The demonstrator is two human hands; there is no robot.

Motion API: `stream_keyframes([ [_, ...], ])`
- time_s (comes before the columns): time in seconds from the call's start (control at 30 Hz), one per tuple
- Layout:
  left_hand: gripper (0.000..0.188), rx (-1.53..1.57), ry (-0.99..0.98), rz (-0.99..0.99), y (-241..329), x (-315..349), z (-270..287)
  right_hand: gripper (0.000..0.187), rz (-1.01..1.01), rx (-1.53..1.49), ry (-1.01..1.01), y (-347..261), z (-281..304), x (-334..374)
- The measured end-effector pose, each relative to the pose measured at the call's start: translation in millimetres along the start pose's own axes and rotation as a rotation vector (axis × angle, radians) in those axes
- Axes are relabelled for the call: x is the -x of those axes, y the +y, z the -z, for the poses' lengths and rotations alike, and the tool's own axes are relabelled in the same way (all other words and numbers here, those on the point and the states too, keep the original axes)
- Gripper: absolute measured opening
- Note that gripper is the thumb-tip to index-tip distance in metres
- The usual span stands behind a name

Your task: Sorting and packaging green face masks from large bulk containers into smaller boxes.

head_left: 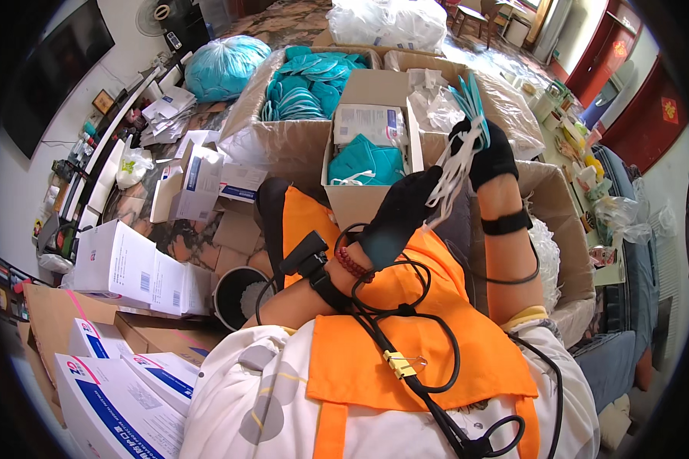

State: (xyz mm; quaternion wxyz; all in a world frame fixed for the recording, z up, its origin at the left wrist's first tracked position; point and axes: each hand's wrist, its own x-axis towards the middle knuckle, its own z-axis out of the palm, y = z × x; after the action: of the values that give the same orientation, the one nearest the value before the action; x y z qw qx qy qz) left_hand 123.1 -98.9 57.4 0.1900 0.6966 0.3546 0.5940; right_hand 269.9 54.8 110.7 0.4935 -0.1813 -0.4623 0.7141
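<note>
My right hand (496,157), in a black glove, is raised at centre right and closed on a few teal face masks (476,109), seen edge-on. White elastic straps (453,172) dangle from them in a bundle. My left hand (400,208), also black-gloved, reaches across from the left, its fingers closed at those straps; the fingertips are partly hidden. Just beyond it stands an open white carton (367,200). More teal masks (367,159) lie inside, in front of a white printed packet (369,122).
A large cardboard box (245,115) heaped with teal masks stands behind, beside a bulging plastic bag (223,67). Another lined box (563,206) is at my right. White cartons (126,268) and a dark bin (241,294) are at my left. Black cables (375,336) loop over my orange apron.
</note>
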Motion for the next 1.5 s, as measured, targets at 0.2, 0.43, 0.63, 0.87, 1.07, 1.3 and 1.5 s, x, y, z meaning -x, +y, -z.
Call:
stream_keyframes([
  [0.2,0.038,-0.313,0.022,0.128,5,0,-12,0.010,0.262,1.406,0.335,24,51,-44],
  [0.43,0.036,-0.474,0.013,0.092,-29,16,-27,0.013,0.000,1.418,0.592,42,86,-69],
  [0.63,0.030,-0.513,-0.066,0.017,-25,26,-35,0.016,-0.118,0.300,0.938,54,104,-55],
  [0.87,0.040,-0.533,0.009,-0.163,-11,1,6,0.028,0.096,0.070,0.228,-5,0,-4],
  [1.07,0.025,0.670,0.091,0.771,38,-27,28,0.028,-0.331,0.080,-0.018,-44,-50,83],
  [1.3,0.013,-0.249,-0.167,0.005,21,-26,37,0.035,-0.638,0.278,-0.232,-28,-32,91],
  [1.5,0.020,-0.391,-0.025,-0.228,-17,-13,30,0.028,-0.657,0.091,-0.016,-6,-63,110],
])
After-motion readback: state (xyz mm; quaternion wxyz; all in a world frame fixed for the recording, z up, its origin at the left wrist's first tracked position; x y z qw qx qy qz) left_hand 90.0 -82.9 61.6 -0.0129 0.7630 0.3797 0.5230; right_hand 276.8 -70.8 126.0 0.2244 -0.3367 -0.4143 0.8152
